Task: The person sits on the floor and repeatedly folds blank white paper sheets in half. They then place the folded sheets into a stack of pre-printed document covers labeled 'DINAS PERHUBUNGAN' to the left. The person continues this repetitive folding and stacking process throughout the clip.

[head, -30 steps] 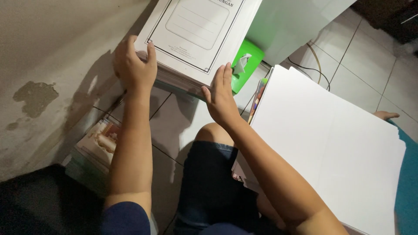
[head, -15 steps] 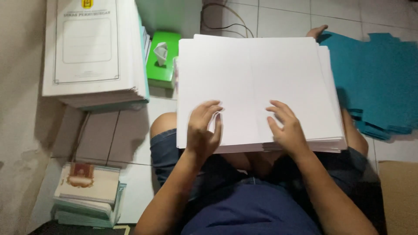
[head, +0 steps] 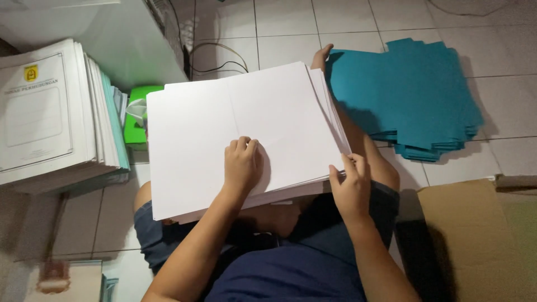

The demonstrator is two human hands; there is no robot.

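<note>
white sheet stack (head: 224,134) sits on the lap, across the knees. left hand (head: 241,165) loosely curled, pressing it flat as an anchor. right hand (head: 351,187) pinches the stack's near-right corner, probably peeling one sheet. teal folders (head: 408,95) lie right, apart.

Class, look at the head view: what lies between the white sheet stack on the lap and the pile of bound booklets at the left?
A green object, partly hidden, sits on the tiled floor between them.

The stack of sheets (head: 224,128) on my lap is plain white. To its right lies a teal pile of folders (head: 408,89); to its left, white covers (head: 39,112) with a black frame and yellow emblem, beside a bright green box (head: 140,120). My shorts (head: 302,263) are dark blue, near brown cardboard (head: 475,240) and pale grey floor tiles (head: 279,22).
</note>
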